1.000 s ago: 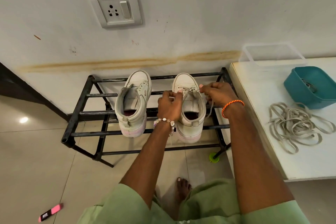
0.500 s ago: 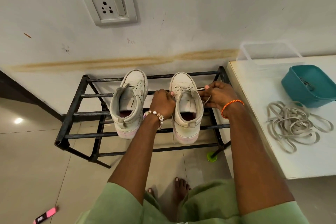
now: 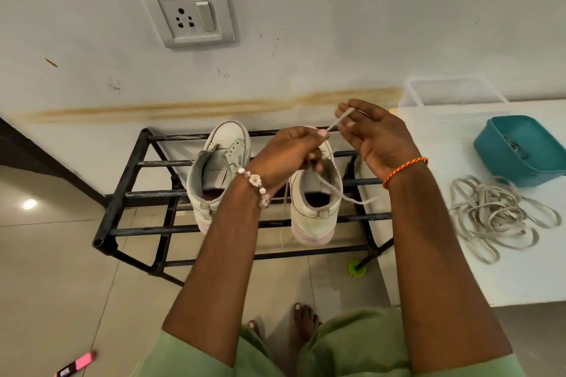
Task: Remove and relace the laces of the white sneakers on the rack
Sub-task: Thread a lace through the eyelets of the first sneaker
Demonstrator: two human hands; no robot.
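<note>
Open floor (image 3: 61, 269) left of rack (image 3: 122, 193)

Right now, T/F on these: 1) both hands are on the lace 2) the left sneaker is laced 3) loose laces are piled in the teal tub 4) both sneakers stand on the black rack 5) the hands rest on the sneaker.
1) True: the left hand and the right hand each pinch the thin white lace.
2) False: the left white sneaker shows bare eyelets.
3) False: the pile of loose grey-white laces lies on the white table, beside the teal plastic tub.
4) True: the right white sneaker too, on the black metal rack.
5) False: they are raised above it.
</note>
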